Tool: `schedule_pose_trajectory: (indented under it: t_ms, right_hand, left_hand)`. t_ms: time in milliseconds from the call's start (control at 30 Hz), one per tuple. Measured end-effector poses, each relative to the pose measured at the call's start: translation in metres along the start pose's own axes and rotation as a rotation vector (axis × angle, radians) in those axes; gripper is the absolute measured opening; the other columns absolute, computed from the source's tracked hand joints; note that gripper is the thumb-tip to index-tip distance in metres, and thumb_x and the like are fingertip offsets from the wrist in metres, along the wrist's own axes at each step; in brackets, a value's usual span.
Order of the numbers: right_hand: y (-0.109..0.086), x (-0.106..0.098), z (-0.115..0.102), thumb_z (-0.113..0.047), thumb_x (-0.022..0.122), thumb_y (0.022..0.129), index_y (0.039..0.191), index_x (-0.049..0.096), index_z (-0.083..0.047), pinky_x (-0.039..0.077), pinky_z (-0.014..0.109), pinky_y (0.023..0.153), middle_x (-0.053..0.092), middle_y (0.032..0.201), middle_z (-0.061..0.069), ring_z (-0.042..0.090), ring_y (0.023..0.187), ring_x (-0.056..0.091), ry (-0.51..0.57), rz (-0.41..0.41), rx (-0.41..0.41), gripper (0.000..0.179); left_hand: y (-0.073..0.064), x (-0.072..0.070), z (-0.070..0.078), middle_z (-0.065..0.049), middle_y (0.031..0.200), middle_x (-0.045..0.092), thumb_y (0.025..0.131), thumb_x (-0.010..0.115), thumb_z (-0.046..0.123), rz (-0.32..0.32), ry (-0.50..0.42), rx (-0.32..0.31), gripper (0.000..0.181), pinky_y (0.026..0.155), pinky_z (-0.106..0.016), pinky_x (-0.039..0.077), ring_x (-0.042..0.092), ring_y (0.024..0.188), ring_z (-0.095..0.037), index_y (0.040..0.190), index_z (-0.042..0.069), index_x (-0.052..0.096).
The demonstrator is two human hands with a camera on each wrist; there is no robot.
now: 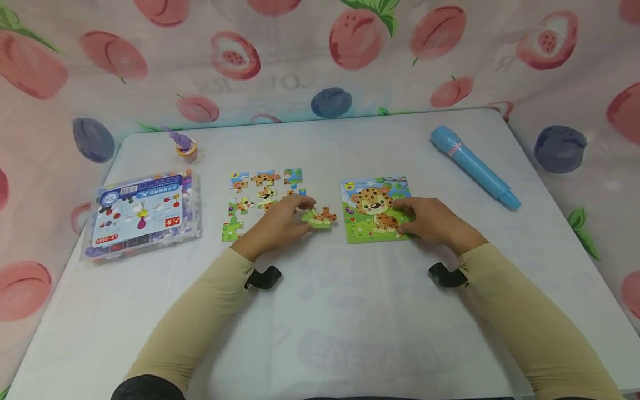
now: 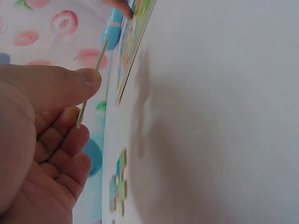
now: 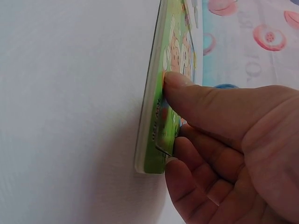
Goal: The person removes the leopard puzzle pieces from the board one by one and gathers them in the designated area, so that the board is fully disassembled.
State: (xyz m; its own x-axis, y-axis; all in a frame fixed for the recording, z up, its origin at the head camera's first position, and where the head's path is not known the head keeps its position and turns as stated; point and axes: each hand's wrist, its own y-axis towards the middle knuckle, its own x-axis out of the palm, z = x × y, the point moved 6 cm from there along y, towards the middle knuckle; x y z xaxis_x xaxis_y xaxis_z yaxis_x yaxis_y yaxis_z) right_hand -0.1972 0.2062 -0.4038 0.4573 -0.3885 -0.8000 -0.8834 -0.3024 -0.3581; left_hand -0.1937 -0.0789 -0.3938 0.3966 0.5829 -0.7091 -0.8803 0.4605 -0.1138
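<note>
My left hand pinches a jigsaw piece printed with spotted legs on green, between thumb and fingers. In the left wrist view that piece appears edge-on, raised off the table. To its right lies a square puzzle board with a leopard cub picture. My right hand holds this board at its right side; in the right wrist view the thumb lies on its face, with the other fingers curled by its edge. Left of the piece, several loose jigsaw pieces lie spread, some hidden behind my left hand.
A clear plastic box with a printed label lies at the left. Behind it stands a small purple-topped figure. At the right back lies a blue microphone-shaped tube. The white table meets a fruit-print curtain behind.
</note>
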Motion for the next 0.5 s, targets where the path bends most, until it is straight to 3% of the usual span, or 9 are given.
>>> schedule_pose_trajectory:
  t_ms: [500]
  right_hand:
    - [0.000,0.000,0.000,-0.016,0.075,0.090,0.144,0.052,-0.001,0.039,0.059,0.102,0.059,0.127,0.025,0.039,0.117,0.051,-0.006,0.000,-0.015,0.061]
  left_hand:
    - [-0.028,-0.023,-0.023,-0.013,0.128,0.059,0.088,0.076,0.009,0.078,0.009,-0.043,0.048,0.102,-0.042,0.046,0.056,0.119,-0.030,0.132,0.000,0.057]
